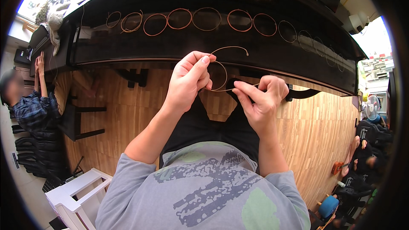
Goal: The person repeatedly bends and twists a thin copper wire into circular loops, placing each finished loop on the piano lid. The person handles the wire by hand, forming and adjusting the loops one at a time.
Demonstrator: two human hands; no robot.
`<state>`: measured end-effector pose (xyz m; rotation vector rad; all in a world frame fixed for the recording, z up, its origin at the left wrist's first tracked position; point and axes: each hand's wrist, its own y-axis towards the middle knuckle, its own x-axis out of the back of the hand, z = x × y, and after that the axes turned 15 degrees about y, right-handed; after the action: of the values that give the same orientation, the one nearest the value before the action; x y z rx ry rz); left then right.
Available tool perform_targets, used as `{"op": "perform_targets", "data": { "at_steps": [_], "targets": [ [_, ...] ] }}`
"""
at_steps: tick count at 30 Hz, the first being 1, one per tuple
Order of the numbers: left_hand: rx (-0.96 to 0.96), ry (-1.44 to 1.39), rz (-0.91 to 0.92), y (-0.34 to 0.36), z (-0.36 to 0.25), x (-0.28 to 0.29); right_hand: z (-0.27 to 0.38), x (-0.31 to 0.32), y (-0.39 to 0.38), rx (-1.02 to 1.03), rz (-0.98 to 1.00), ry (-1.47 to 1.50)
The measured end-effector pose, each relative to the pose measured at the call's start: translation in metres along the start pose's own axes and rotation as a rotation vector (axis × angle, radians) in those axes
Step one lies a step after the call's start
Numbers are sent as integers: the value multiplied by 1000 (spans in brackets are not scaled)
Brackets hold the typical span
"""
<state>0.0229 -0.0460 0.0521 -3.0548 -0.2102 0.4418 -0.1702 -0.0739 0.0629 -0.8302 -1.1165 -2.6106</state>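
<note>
Over the front edge of the black piano lid (145, 51), I hold a thin bronze-coloured metal instrument string (227, 76) bent into a loop. My left hand (188, 76) pinches the loop's left side between thumb and fingers. A free end with a small knob curves up to the right from that hand. My right hand (260, 98) is closed on another length of the string at the lower right, fingertips pressed together. Along the lid lie several coiled strings in a row, copper-coloured coils (179, 9) on the left and middle and paler, thinner coils (279, 26) to the right.
A person in a plaid shirt (36, 110) sits far left beside a black bench (76, 123). A white stool-like frame (64, 191) stands lower left. At right are a fan (372, 102), dark bags and a blue round object (328, 206) on the wooden floor (311, 136).
</note>
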Motion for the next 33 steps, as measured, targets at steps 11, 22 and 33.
{"op": "perform_targets", "data": {
  "at_steps": [11, 22, 33],
  "targets": [
    [139, -199, 110, -5, 10, -10, 24, 6, -23, 74, -9, 177],
    [207, -313, 316, -24, 8, -34, 30, -1, -30, 337, -197, 192],
    [34, -378, 329, -43, 0, -48, 29, 5, -25, 308, -243, 378]
  ]
}}
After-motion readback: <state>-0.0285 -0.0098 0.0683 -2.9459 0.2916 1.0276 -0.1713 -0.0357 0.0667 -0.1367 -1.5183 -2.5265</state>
